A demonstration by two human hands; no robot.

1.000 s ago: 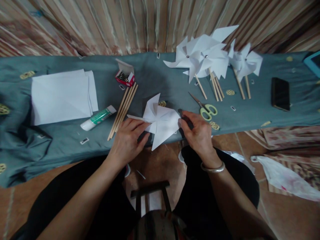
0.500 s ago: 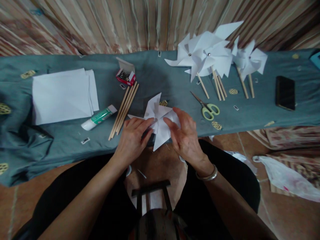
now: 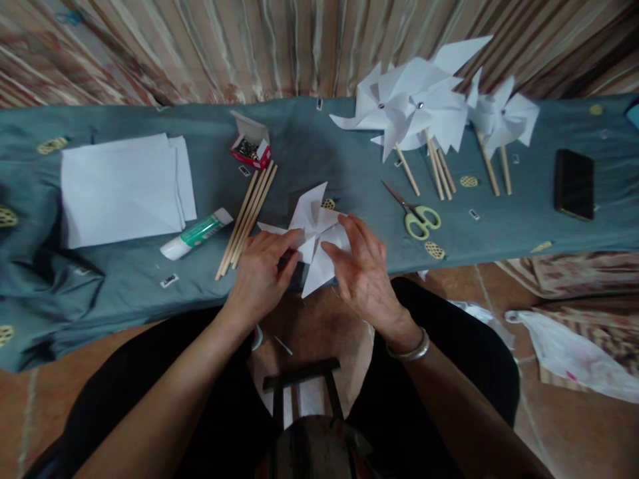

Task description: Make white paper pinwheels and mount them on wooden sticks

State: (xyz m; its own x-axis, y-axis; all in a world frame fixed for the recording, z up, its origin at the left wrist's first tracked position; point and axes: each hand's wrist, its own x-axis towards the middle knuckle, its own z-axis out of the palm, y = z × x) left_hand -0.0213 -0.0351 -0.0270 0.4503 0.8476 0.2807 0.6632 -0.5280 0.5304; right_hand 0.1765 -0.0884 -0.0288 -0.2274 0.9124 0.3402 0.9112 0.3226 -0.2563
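A white paper pinwheel [image 3: 315, 223], without a stick, lies at the table's front edge between my hands. My left hand [image 3: 262, 269] grips its left side, thumb and fingers closing on a blade. On the right side, my right hand [image 3: 364, 273] has the paper between thumb and fingers. The blades are folded in toward the middle, and one points down past the table edge. Just left of the pinwheel lie several wooden sticks [image 3: 245, 223]. Beyond them stands an open red box [image 3: 251, 150] of small metal pins.
A glue tube [image 3: 196, 234] and stacked white paper [image 3: 120, 189] lie left on the green tablecloth [image 3: 309, 133]. To the right are green-handled scissors [image 3: 419, 219], finished pinwheels [image 3: 407, 106] on sticks and a black phone [image 3: 574, 184]. A plastic bag [image 3: 574, 352] lies on the floor.
The pinwheel has turned slightly in my hands, its top blade shifting right and its bottom blade left. Both hands stay on the paper, with small shifts of the fingers.
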